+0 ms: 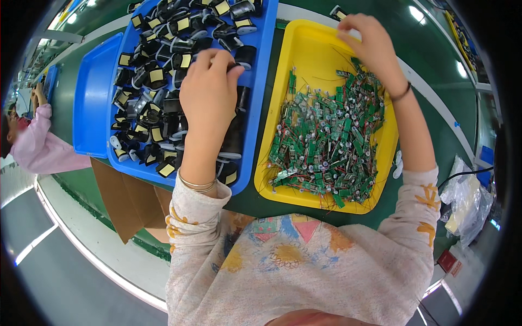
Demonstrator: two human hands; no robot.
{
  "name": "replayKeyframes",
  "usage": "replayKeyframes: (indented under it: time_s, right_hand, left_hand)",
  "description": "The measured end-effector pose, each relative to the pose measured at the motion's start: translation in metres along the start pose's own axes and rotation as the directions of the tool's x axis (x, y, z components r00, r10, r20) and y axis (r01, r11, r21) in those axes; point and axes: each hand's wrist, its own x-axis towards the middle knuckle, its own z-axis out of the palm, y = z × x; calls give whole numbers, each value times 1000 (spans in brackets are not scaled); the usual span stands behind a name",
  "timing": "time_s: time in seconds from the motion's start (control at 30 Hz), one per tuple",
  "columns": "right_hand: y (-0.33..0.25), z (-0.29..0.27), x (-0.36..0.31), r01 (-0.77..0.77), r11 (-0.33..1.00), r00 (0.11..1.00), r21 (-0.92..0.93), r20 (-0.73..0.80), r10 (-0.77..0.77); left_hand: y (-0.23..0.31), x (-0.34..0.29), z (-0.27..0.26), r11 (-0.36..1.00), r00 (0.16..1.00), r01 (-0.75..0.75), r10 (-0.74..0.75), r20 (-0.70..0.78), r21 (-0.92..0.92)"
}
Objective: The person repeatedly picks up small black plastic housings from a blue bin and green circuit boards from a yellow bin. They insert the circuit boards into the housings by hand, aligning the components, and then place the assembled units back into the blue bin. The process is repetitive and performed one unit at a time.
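My left hand is over the large blue tray, its fingers bent down into a pile of black plastic parts with pale yellow pads. The fingertips are partly hidden, so what they grip cannot be made out. Past the far right corner of the yellow tray, my right hand hangs with curled fingers and a gap between thumb and forefinger. Just beyond those fingers lies a single black part with a yellow pad. Small green circuit boards with thin red and black wires fill much of the yellow tray.
Left of the large tray stands a smaller blue tray. A cardboard box sits below the bench edge. Clear plastic bags and a black cable are at the right. A person in pink works at the far left.
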Motion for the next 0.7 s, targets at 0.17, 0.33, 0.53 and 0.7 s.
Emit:
replayKeyframes:
  time_s: [0.17, 0.33, 0.53, 0.7]
  right_hand:
    - [-80, -30, -55, 7, 998, 925, -60, 379, 17]
    - [-79, -14, -65, -52, 999, 929, -9, 366, 51]
    - [-80, -21, -60, -172, 983, 874, 65, 471, 121]
    - [-92, -29, -56, -425, 451, 904, 785, 341, 258]
  left_hand:
    - [13, 5, -1, 969, 985, -56, 14, -172, -240]
    - [23, -1, -3, 798, 999, -35, 16, -37, -602]
    - [25, -7, -6, 649, 999, 15, 20, 36, -761]
    - [29, -10, -3, 238, 989, 145, -58, 135, -960]
